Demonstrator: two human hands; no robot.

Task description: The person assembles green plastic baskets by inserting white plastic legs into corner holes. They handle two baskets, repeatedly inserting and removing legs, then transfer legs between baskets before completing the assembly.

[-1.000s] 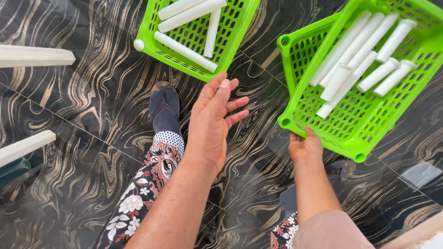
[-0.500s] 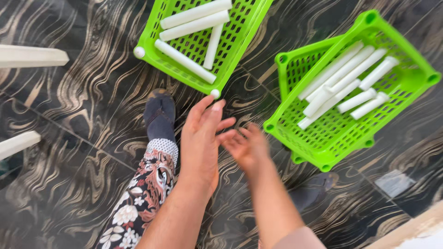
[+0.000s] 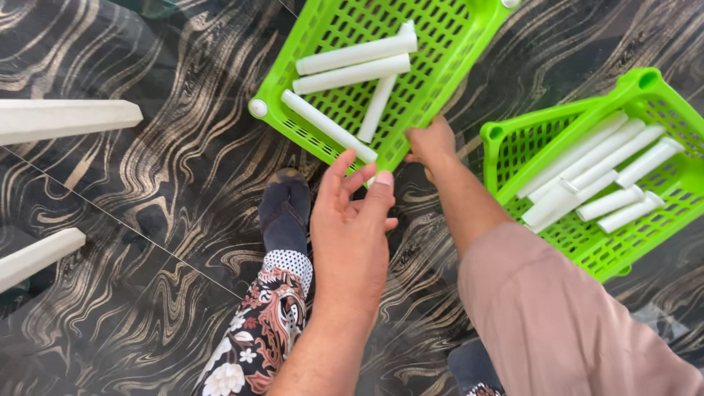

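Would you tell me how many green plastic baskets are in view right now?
2. One green basket lies at top centre, its near edge gripped by the right hand. The second basket sits at the right, apart from both hands. The open left hand hovers below the first.

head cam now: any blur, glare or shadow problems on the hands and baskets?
Head view: sharp overall, no motion blur on the left hand or the right hand at the near basket; soft even daylight, faint shadows only; mild sheen on the marbled floor; white tubes bright but edges readable; second basket cropped at right.
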